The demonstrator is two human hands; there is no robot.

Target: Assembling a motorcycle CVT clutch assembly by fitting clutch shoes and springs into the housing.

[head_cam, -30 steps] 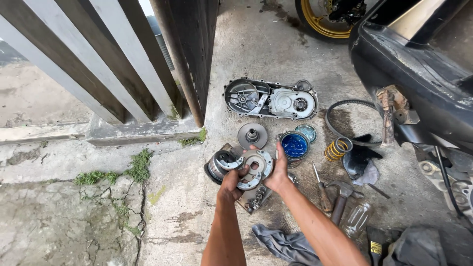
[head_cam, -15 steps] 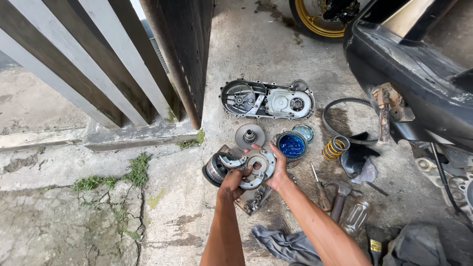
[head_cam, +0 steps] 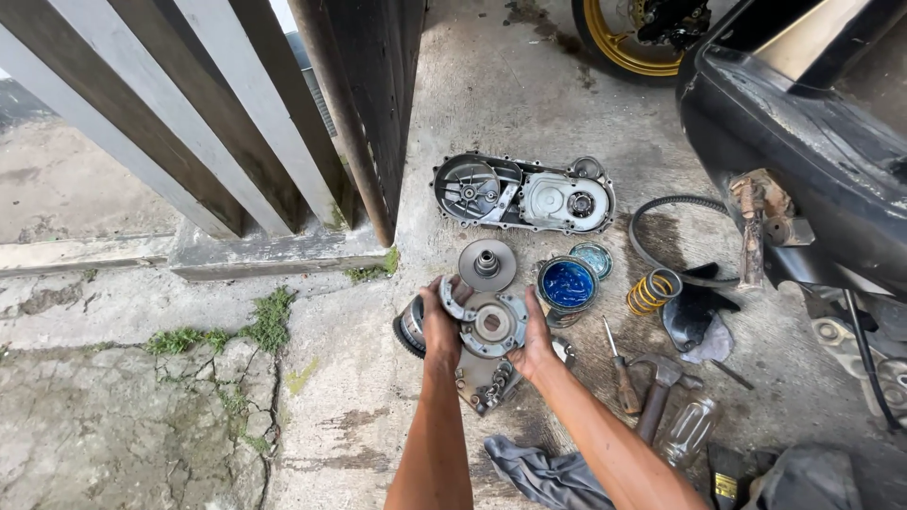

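My left hand [head_cam: 441,328] and my right hand [head_cam: 535,342] grip a round metal clutch assembly [head_cam: 484,324] from both sides, a little above the concrete floor. A dark drum-shaped part [head_cam: 408,324] sits at its left edge, behind my left hand. Just beyond lies a grey pulley disc [head_cam: 487,263]. Under my hands a flat metal part [head_cam: 487,382] rests on the floor.
A grey engine cover [head_cam: 524,194] lies farther off. An open tin of blue grease [head_cam: 567,283], its lid [head_cam: 591,258], a yellow spring [head_cam: 652,291], a drive belt [head_cam: 661,210], a screwdriver [head_cam: 621,368], a hammer [head_cam: 658,392], a jar [head_cam: 688,432] and a grey rag [head_cam: 539,472] lie right. A motorbike [head_cam: 803,142] stands right, a slatted gate [head_cam: 208,113] left.
The view has shifted slightly. My hands keep their hold on the clutch assembly, which has moved a little lower and to the right in view.
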